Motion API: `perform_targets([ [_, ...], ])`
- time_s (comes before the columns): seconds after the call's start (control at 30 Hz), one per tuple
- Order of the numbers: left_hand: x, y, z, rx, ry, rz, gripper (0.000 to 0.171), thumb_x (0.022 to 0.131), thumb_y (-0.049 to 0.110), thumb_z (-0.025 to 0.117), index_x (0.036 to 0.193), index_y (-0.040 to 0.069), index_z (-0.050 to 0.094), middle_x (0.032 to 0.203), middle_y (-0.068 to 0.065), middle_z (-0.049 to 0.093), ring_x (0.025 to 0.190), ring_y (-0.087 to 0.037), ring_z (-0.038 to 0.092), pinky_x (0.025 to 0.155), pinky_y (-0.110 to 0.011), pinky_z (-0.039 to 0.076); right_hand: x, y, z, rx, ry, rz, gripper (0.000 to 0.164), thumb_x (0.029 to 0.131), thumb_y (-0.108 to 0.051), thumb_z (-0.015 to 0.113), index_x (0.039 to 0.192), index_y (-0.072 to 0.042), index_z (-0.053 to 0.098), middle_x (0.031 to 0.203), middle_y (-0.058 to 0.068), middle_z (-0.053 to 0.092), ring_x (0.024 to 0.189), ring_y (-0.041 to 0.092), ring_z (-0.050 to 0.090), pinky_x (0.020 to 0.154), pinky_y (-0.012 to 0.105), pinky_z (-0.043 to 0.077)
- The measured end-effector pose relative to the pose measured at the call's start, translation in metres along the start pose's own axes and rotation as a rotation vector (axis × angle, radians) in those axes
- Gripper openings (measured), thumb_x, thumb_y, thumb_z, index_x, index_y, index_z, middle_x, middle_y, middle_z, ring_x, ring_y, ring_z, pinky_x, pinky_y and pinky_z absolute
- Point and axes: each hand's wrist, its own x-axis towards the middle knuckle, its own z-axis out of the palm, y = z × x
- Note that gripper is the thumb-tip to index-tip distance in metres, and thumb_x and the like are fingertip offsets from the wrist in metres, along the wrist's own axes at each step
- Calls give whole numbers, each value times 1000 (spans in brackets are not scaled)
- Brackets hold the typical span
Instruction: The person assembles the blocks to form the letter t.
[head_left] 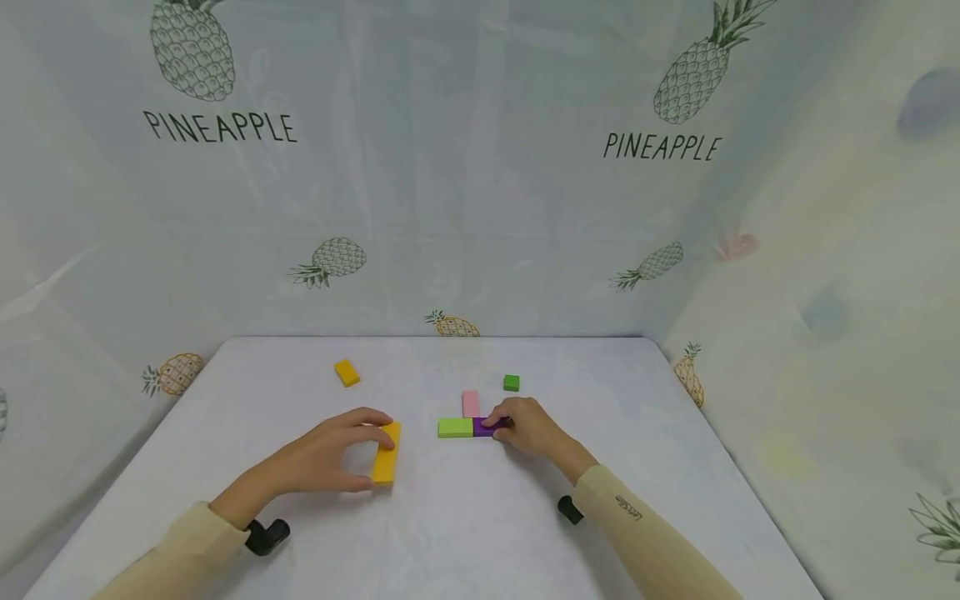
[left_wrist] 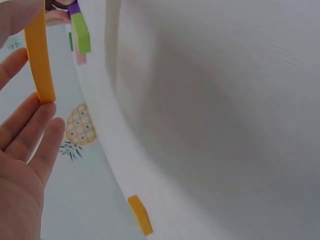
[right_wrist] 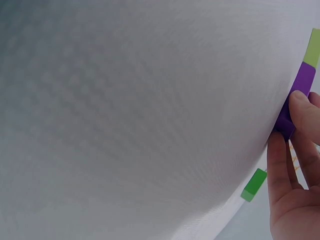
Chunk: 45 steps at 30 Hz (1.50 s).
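My left hand (head_left: 326, 457) holds a long yellow block (head_left: 385, 468) by its two ends, thumb at the near end and fingertips at the far end. In the left wrist view, that yellow block (left_wrist: 40, 60) appears raised off the table. The right hand (head_left: 531, 427) pinches a purple block (right_wrist: 303, 79) that lies on the table. End to end with the purple block, on its left, lies a lime green block (head_left: 454, 428). A pink block (head_left: 470, 403) sits just behind these two, near where they meet. Fingers hide the purple block's right part in the head view.
A shorter yellow block (head_left: 347, 373) lies at the back left of the white table (head_left: 450, 533). A small green block (head_left: 512, 383) is behind the right hand. Curtains with pineapple prints surround the table's back and sides. Black cameras (head_left: 267, 537) are worn at the wrists.
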Motion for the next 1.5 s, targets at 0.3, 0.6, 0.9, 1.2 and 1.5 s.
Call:
perform_targets([
  [0.3, 19, 12, 8, -14, -20, -6, 50, 83, 39, 93, 125, 45, 67, 151, 11, 54, 135, -15, 55, 110, -44, 53, -1, -1, 0, 19, 0, 6, 20, 94, -1, 79, 112, -9, 82, 114, 7, 77, 112, 25, 70, 100, 45, 58],
  [0.6, 37, 26, 18, -56, -39, 1, 46, 85, 40, 91, 125, 41, 68, 150, 8, 54, 136, -18, 55, 112, -47, 52, 0, 0, 0, 23, 6, 16, 19, 95, -2, 78, 112, -10, 82, 116, 7, 77, 115, 26, 70, 102, 47, 57],
  [0.9, 55, 43, 26, -73, -69, -32, 46, 86, 40, 91, 126, 40, 70, 153, 7, 53, 139, -17, 52, 115, -46, 49, 1, 1, -1, 25, 14, 0, 20, 94, 0, 79, 110, -11, 83, 112, 4, 77, 108, 21, 70, 96, 44, 59],
  [1.2, 69, 56, 37, -122, -76, -32, 44, 86, 36, 91, 125, 37, 71, 153, 7, 53, 139, -17, 53, 115, -45, 49, 2, 1, 0, 28, -2, 14, 20, 95, -2, 78, 112, -12, 82, 111, 2, 76, 103, 18, 67, 97, 42, 59],
  [1.5, 76, 61, 54, -123, -73, -14, 45, 85, 36, 92, 125, 33, 71, 151, 5, 54, 138, -18, 54, 116, -43, 48, 1, 2, 0, 9, 1, -10, 19, 95, -2, 79, 111, -11, 82, 109, 3, 77, 100, 17, 67, 95, 40, 59],
])
